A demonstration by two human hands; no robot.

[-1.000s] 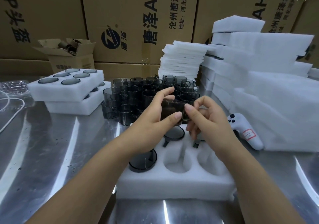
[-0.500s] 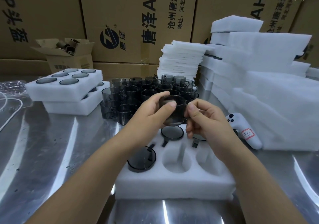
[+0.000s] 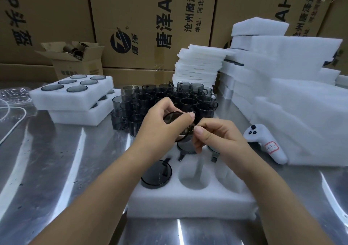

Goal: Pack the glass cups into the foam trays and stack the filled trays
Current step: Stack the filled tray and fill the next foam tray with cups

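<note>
A dark smoked glass cup (image 3: 174, 117) is tipped over between both hands above the white foam tray (image 3: 190, 201). My left hand (image 3: 160, 129) wraps its body; my right hand (image 3: 216, 137) pinches its near side, where the handle seems to be. The tray holds three upside-down cups: one at the front left (image 3: 156, 175), one partly hidden at the back middle (image 3: 185, 148) and one at the back right (image 3: 213, 150). A front-middle hole (image 3: 195, 177) stands bare. Several loose cups (image 3: 165, 99) crowd together behind the tray.
Two filled foam trays (image 3: 75, 92) are stacked at the left. Thin foam sheets (image 3: 199, 65) and thick foam blocks (image 3: 291, 97) pile up at the right. A white controller (image 3: 267, 144) lies by the blocks. An open carton (image 3: 75, 60), a cable (image 3: 13, 126) and cardboard boxes (image 3: 150, 22) sit behind.
Both hands have turned the cup from upright to tipped over, with its bottom now facing up, and lowered it slightly toward the tray.
</note>
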